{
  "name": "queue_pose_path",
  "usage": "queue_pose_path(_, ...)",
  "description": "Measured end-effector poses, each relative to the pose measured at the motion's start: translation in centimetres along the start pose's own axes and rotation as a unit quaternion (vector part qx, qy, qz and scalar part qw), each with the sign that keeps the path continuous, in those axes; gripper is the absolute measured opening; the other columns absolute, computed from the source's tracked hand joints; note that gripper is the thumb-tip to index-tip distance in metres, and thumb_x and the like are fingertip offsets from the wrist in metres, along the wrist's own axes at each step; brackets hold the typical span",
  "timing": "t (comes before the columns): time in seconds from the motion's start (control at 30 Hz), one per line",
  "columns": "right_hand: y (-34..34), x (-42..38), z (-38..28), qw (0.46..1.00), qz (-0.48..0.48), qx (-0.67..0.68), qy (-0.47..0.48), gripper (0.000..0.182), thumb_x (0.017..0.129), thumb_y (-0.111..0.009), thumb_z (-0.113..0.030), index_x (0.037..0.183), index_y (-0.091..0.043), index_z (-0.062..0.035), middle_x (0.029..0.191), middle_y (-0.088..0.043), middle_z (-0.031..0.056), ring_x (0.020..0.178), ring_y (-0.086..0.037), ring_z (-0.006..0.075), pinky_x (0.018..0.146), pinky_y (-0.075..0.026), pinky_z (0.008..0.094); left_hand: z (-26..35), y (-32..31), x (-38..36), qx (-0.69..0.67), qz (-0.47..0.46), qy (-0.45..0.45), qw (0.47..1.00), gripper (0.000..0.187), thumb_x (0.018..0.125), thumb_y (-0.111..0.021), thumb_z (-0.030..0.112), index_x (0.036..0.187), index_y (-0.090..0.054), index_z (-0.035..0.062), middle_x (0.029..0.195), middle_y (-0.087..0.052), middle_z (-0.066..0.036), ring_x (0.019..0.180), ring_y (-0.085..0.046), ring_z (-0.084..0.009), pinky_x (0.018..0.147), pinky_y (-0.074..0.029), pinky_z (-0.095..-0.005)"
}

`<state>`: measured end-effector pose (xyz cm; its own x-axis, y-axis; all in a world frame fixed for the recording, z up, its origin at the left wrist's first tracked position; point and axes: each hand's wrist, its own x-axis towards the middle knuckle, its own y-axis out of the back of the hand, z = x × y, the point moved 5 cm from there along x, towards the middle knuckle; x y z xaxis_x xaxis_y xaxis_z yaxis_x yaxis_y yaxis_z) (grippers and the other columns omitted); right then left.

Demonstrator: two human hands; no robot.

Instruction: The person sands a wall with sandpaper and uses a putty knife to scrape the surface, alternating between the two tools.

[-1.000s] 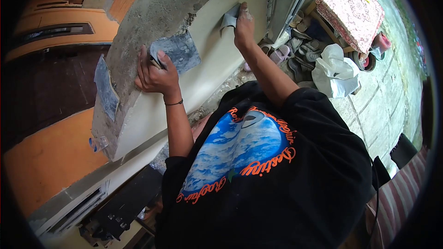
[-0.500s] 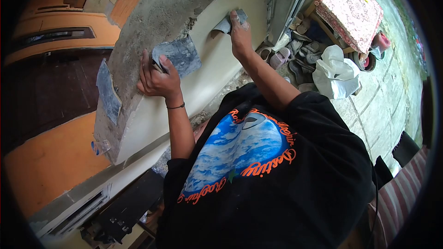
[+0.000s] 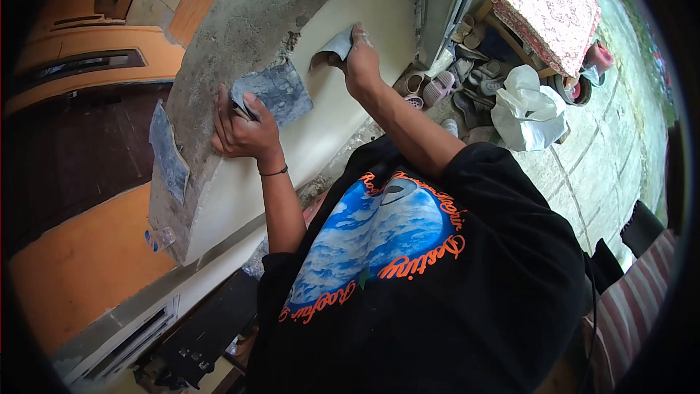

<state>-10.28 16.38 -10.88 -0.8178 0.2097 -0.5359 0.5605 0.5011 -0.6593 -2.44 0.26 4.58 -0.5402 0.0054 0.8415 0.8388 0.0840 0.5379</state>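
Note:
My left hand (image 3: pixel 246 130) is closed at the top edge of a low wall (image 3: pixel 244 197), its thumb and fingers pinching a worn grey sheet of sandpaper (image 3: pixel 281 95). The sheet's far part lies over the wall's edge and white face. Against that same smooth face, my right hand (image 3: pixel 362 64) presses a smaller, curled piece of sandpaper (image 3: pixel 335 45); part of it is hidden by the fingers. A third grey sheet (image 3: pixel 169 152) hangs at the wall top's left edge, apart from both hands.
A clear plastic cup (image 3: pixel 160 238) sits at the wall's near end. Several shoes (image 3: pixel 437 89) lie beyond the wall at right, near a white plastic bag (image 3: pixel 526 113) and a patterned cloth (image 3: pixel 547 11) over a wooden stand. A black table (image 3: pixel 200 332) is below.
My right hand has slid left and slightly down along the wall face with its sandpaper. My left hand stays in about the same place; the view has shifted slightly.

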Motion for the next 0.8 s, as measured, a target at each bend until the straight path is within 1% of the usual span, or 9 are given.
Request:
queue_pose_path(0.2, 3.5, 7.0, -4.2, 0.997, 0.063, 0.047, 0.006, 0.034, 0.097, -0.034, -0.032, 0.090, -0.048, -0.0021, 0.067, -0.051, 0.0080, 0.056, -0.051, 0.0199, 0.055, -0.049, 0.0374, -0.4, -0.1, -0.1, 0.009, -0.005, -0.006, 1.000, 0.045, 0.089, -0.043, 0.044, 0.079, -0.063, 0.0051, 0.103, -0.067, -0.002, 0.095, -0.063, -0.0221, 0.067, -0.039, -0.0361)
queue_pose_path(0.3, 2.2, 5.1, -1.8, 1.000, -0.008, 0.021, -0.006, 0.036, 0.096, -0.035, -0.035, 0.095, -0.049, -0.0020, 0.081, -0.055, 0.0103, 0.059, -0.054, 0.0205, 0.050, -0.050, 0.0356, -0.3, -0.2, 0.0, 0.006, 0.003, -0.005, 1.000, 0.045, 0.089, -0.043, 0.044, 0.080, -0.064, 0.0053, 0.103, -0.067, -0.002, 0.095, -0.063, -0.0222, 0.068, -0.039, -0.0360)
queue_pose_path(0.4, 0.5, 0.6, 2.1, 0.995, 0.016, 0.047, -0.083, 0.036, 0.096, -0.036, -0.034, 0.100, -0.048, -0.0011, 0.084, -0.054, 0.0102, 0.055, -0.053, 0.0212, 0.052, -0.052, 0.0363, 0.1, 0.1, 0.0, 0.001, -0.001, -0.002, 1.000, 0.045, 0.090, -0.043, 0.044, 0.079, -0.063, 0.0054, 0.103, -0.066, -0.003, 0.096, -0.063, -0.0227, 0.068, -0.039, -0.0361)
queue_pose_path(0.47, 0.9, 2.5, -0.4, 0.999, 0.021, -0.008, -0.041, 0.038, 0.096, -0.035, -0.035, 0.101, -0.048, -0.0003, 0.082, -0.055, 0.0102, 0.055, -0.053, 0.0215, 0.054, -0.053, 0.0384, 0.0, 0.0, 0.0, 0.003, 0.002, 0.002, 1.000, 0.045, 0.090, -0.043, 0.044, 0.079, -0.063, 0.0054, 0.104, -0.066, -0.003, 0.096, -0.063, -0.0230, 0.069, -0.039, -0.0362)
queue_pose_path(0.53, 2.0, 5.0, -2.9, 0.999, 0.015, 0.015, -0.048, 0.037, 0.098, -0.030, -0.031, 0.083, -0.047, -0.0017, 0.063, -0.051, 0.0086, 0.050, -0.049, 0.0196, 0.053, -0.047, 0.0363, -0.3, -0.1, -0.1, -0.002, -0.004, -0.004, 1.000, 0.045, 0.090, -0.043, 0.044, 0.079, -0.063, 0.0058, 0.104, -0.066, -0.003, 0.095, -0.063, -0.0234, 0.068, -0.039, -0.0363)
queue_pose_path(0.6, 3.8, 8.0, -2.9, 0.992, 0.067, 0.070, -0.077, 0.039, 0.098, -0.028, -0.031, 0.083, -0.047, -0.0007, 0.061, -0.050, 0.0084, 0.050, -0.049, 0.0199, 0.053, -0.047, 0.0365, -0.3, 0.1, -0.3, 0.004, -0.008, 0.002, 1.000, 0.045, 0.090, -0.042, 0.044, 0.079, -0.063, 0.0060, 0.103, -0.066, -0.003, 0.095, -0.063, -0.0234, 0.069, -0.039, -0.0364)
queue_pose_path(0.7, 0.7, 2.2, -1.9, 0.996, 0.054, 0.026, -0.073, 0.037, 0.097, -0.029, -0.033, 0.090, -0.047, -0.0016, 0.064, -0.051, 0.0092, 0.053, -0.051, 0.0221, 0.056, -0.048, 0.0391, -0.2, -0.1, 0.2, 0.001, 0.001, 0.005, 1.000, 0.045, 0.090, -0.042, 0.045, 0.079, -0.063, 0.0063, 0.103, -0.066, -0.002, 0.095, -0.063, -0.0233, 0.069, -0.039, -0.0365)
queue_pose_path(0.73, 0.4, 1.7, 0.9, 0.994, 0.029, 0.039, -0.095, 0.037, 0.095, -0.035, -0.036, 0.107, -0.044, -0.0016, 0.078, -0.054, 0.0101, 0.053, -0.054, 0.0253, 0.048, -0.052, 0.0379, -0.1, -0.1, 0.0, -0.002, 0.000, 0.007, 1.000, 0.045, 0.090, -0.043, 0.045, 0.080, -0.063, 0.0064, 0.103, -0.066, -0.002, 0.095, -0.063, -0.0232, 0.069, -0.039, -0.0364)
queue_pose_path(0.8, -0.5, 0.3, 0.5, 0.994, 0.048, 0.033, -0.091, 0.035, 0.096, -0.035, -0.034, 0.104, -0.046, -0.0019, 0.076, -0.054, 0.0095, 0.049, -0.053, 0.0235, 0.046, -0.050, 0.0366, 0.1, -0.1, 0.0, -0.004, -0.001, 0.008, 1.000, 0.045, 0.090, -0.042, 0.045, 0.081, -0.063, 0.0063, 0.103, -0.067, -0.002, 0.095, -0.063, -0.0231, 0.069, -0.039, -0.0364)
